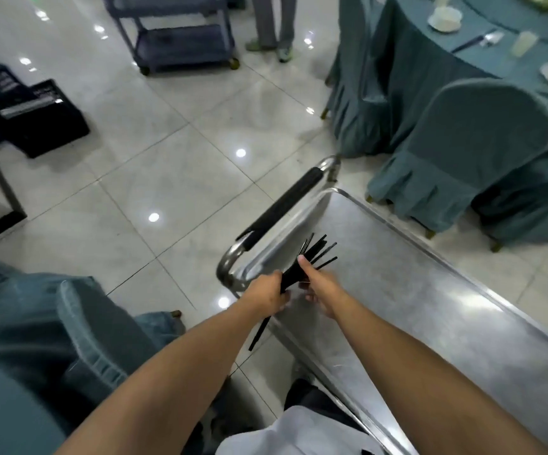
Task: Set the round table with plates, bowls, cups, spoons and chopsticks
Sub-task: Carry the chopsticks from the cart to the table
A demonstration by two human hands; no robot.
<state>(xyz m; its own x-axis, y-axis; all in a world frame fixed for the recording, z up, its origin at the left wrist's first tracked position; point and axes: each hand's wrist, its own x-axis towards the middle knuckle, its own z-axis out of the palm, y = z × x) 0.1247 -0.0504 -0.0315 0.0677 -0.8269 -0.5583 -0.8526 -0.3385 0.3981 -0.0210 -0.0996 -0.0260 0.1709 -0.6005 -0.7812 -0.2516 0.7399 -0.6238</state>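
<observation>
The left hand (267,295) is curled round a bundle of black chopsticks (312,257), gripping it near the middle so that the far tips fan out over the steel and one or two near ends hang down past the cart's edge. Just to its right, the right hand (318,284) meets the same bundle, thumb laid along the sticks and fingers tucked beneath them, so both hands are clamped on the chopsticks together. They hold them above the near-left corner of a stainless steel cart (430,307), beside its black-padded push handle (285,205).

As a judgement, the step in hand is the chopsticks: gathering and squaring a bundle at the cart before carrying it to the places. The tips splay unevenly, so the next move seems to call for evening the ends and firming the grip so no stick slips out, then turning toward the table.

Further right and far, two chairs in teal covers (482,152) stand at the round table (430,50), well apart from the hands. Its cloth already bears white dishes (445,18), a pale cup (525,43) and what looks like a spoon with dark chopsticks (476,41), though blur hides detail.
</observation>
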